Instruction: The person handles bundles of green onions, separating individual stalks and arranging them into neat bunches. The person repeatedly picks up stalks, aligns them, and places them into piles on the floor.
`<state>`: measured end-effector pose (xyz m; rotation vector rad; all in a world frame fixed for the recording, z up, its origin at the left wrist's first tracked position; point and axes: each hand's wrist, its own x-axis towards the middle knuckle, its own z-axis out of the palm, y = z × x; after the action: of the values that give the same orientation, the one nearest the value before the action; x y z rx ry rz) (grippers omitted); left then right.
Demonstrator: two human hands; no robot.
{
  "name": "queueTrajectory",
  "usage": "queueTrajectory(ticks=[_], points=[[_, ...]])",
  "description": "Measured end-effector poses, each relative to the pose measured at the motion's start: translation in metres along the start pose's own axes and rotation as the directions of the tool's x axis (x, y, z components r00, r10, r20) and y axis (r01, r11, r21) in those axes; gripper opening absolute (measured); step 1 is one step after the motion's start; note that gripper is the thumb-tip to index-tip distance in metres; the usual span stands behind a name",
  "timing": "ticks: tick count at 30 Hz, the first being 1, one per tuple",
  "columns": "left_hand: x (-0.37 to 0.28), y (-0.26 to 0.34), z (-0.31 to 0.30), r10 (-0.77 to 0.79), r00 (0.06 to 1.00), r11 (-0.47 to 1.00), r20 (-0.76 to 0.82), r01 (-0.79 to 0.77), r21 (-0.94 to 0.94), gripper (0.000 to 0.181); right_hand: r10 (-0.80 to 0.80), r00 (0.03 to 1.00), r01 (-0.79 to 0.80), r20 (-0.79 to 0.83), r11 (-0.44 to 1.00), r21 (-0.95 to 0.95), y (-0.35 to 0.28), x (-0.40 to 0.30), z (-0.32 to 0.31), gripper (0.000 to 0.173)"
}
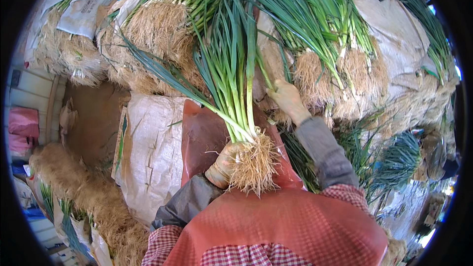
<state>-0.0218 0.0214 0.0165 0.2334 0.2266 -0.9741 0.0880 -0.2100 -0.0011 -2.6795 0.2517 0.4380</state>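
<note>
My left hand [223, 164], in a soiled glove, is closed around the base of a bunch of green onions [232, 96]. Their pale, bushy roots [257, 166] hang over it toward my chest, and the leaves point away from me. One onion stalk [188, 94] slants out of the bunch to the left. To the right of the bunch, my right hand [290, 101], also gloved, pinches the lower end of a single green stalk [263, 70]. That stalk's upper part runs in among the other leaves. Beneath the bunch lies my red plastic apron [295, 210].
Heaped green onions [159, 22] with thick roots line the far side, and more [317, 33] lie at right. A white woven sack [155, 147] is left of my lap. Root-covered bundles [92, 199] stand lower left; a leafy bundle [399, 155] lies at right.
</note>
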Motion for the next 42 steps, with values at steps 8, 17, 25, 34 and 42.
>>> queueTrajectory(ticks=[8, 17, 25, 34, 42], points=[[0.022, -0.016, -0.004, -0.194, 0.975, 0.981, -0.106, 0.193, -0.015, 0.026, -0.017, 0.862, 0.403, -0.506, 0.63, 0.664, 0.016, -0.066, 0.047, 0.025], [0.022, -0.018, -0.016, -0.176, 0.983, 0.973, -0.056, 0.165, -0.16, 0.031, -0.206, 0.977, -0.069, 0.062, -0.026, 0.997, 0.049, -0.174, -0.015, 0.029], [0.025, -0.019, -0.016, -0.063, 0.983, 0.995, -0.17, 0.075, 0.063, 0.026, -0.131, 0.985, 0.168, -0.109, 0.646, 0.745, -0.009, -0.118, -0.026, 0.027], [0.033, -0.025, -0.037, 0.103, 0.963, 0.943, -0.247, -0.015, 0.332, 0.023, -0.022, 1.0, -0.013, 0.018, 0.238, 0.971, 0.005, -0.102, -0.002, 0.021], [0.041, -0.028, -0.074, 0.001, 0.984, 0.874, -0.176, 0.084, 0.479, 0.045, 0.106, 0.994, -0.046, 0.019, 0.255, 0.966, 0.005, -0.111, 0.011, 0.02]])
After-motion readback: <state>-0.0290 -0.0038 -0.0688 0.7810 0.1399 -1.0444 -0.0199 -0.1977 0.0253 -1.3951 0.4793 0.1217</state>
